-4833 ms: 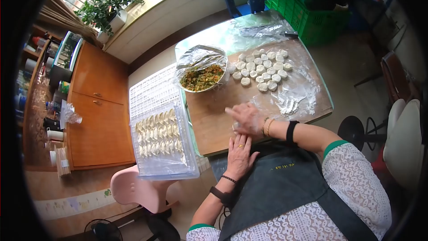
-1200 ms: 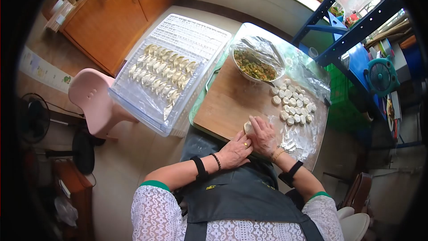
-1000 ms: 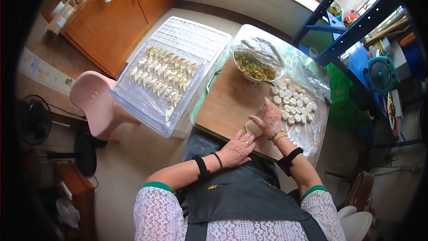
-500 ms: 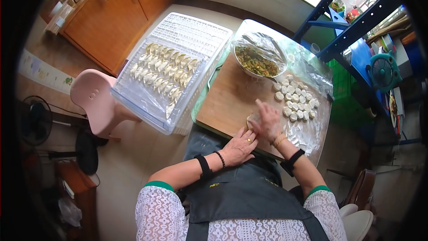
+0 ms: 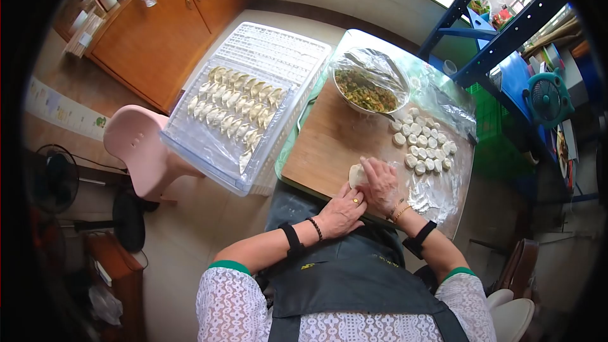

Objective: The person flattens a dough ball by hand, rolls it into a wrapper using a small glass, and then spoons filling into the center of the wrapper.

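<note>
A flattened round of dough (image 5: 356,175) lies on the wooden board (image 5: 323,145) near its front edge. My right hand (image 5: 382,183) presses down on its right side, palm flat. My left hand (image 5: 342,210) touches the dough's near edge with its fingertips; a ring shows on one finger. Several small dough pieces (image 5: 424,147) sit in rows on the floured right part of the board. A bowl of green chopped filling (image 5: 366,90), lined with plastic film, stands at the board's far end.
A clear tray (image 5: 221,161) lined with plastic holds rows of several folded dumplings (image 5: 233,112) left of the board, on a pink stool (image 5: 136,149). Wooden cabinets (image 5: 152,25) stand at the far left, a blue metal rack (image 5: 500,31) at the far right. A fan (image 5: 54,177) is on the floor.
My right hand slid forward over the dough and has come back to press it near the board's front edge. The left hand stays by the dough. The view shifted slightly.
</note>
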Tool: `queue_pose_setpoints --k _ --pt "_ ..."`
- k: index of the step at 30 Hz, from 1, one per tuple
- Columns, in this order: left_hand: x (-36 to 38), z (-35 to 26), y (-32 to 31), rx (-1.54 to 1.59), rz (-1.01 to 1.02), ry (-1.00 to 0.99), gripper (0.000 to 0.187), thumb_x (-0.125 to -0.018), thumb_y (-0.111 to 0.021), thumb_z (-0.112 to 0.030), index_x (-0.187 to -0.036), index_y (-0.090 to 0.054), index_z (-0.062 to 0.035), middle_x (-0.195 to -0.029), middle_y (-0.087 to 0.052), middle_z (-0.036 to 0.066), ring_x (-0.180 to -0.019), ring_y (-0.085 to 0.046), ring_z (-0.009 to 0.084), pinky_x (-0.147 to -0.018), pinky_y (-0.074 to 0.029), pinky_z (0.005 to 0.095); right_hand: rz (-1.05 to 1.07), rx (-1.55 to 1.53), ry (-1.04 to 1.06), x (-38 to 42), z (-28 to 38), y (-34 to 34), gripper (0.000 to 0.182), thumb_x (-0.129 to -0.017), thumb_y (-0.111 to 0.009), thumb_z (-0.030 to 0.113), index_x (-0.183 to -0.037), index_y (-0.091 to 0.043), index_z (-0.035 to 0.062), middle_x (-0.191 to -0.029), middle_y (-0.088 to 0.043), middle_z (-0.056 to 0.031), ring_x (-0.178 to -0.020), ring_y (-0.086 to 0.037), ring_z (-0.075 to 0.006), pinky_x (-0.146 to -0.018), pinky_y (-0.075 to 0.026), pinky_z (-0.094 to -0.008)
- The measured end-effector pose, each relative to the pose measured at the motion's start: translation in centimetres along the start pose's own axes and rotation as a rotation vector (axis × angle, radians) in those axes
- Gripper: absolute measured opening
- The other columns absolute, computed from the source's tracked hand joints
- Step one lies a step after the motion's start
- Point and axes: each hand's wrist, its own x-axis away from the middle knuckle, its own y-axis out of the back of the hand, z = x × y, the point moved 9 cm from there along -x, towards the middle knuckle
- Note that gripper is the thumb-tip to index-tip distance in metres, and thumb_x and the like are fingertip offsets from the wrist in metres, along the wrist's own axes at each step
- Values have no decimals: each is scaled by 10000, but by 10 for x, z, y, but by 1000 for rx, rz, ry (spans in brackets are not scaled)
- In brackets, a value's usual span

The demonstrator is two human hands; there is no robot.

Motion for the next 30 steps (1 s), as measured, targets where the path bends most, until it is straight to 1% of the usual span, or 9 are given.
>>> queue_pose_setpoints --k 5,6,9,14,16,18,22,26,30 --pt "3 0 5 -54 -86 -8 596 -759 -703 -347 -1196 -504 5 -1228 -462 185 -1267 -376 343 -1088 -263 485 -56 -6 -215 -28 -42 -4 789 -731 -729 437 -1344 -413 52 -1146 -553 -112 -1059 -528 -258 -873 -373 -408" --pt "2 1 5 -46 -87 -7 595 -758 -704 -347 -1196 -505 4 -1231 -460 184 -1267 -374 345 -1088 -264 486 38 21 -274 -30 -52 -10 786 -753 -715 447 -1347 -404 37 -1145 -561 -118 -1048 -540 -261 -863 -379 -405" --pt "1 4 4 -6 -115 24 588 -759 -703 -344 -1194 -506 -2 -1242 -453 184 -1266 -372 351 -1090 -262 487 -62 -126 -330 -27 -72 -6 788 -752 -723 415 -1356 -393 31 -1168 -563 -125 -1057 -546 -268 -861 -385 -397" --pt "5 4 4 22 -73 23 594 -761 -703 -340 -1209 -502 -5 -1245 -452 185 -1265 -372 349 -1081 -271 490 75 -73 20 -18 2 13 768 -749 -725 317 -1373 -376 36 -1233 -530 -143 -1100 -525 -295 -915 -381 -410" --pt "6 5 -9 24 71 28 608 -760 -704 -339 -1223 -496 -3 -1247 -453 184 -1264 -375 342 -1071 -280 487 83 -34 -7 -15 8 1 772 -754 -717 339 -1375 -374 37 -1228 -525 -148 -1107 -518 -300 -919 -379 -413" --pt "7 3 3 -12 -42 17 622 -761 -704 -340 -1235 -488 -2 -1253 -454 181 -1261 -382 335 -1061 -286 483 -28 5 -56 -15 -11 -21 804 -755 -703 439 -1365 -376 32 -1185 -539 -150 -1099 -514 -305 -906 -380 -415" --pt "11 0 10 -52 -110 5 637 -761 -707 -335 -1250 -475 1 -1270 -449 184 -1262 -387 325 -1051 -291 475 20 -6 -372 -41 -53 -20 830 -744 -692 544 -1324 -408 23 -1111 -575 -134 -1069 -524 -298 -875 -382 -423" --pt "10 2 16 20 -91 13 618 -761 -709 -321 -1234 -479 3 -1275 -445 189 -1266 -384 332 -1050 -298 482 -76 -148 -408 -41 -77 -20 785 -767 -699 455 -1349 -388 30 -1130 -573 -145 -1069 -535 -299 -883 -383 -448" --pt "13 6 17 52 -121 24 590 -768 -705 -313 -1217 -486 2 -1271 -447 188 -1265 -384 340 -1055 -294 491 -61 -149 -149 -23 -26 5 749 -781 -690 371 -1381 -378 50 -1201 -541 -133 -1068 -532 -305 -880 -384 -454"
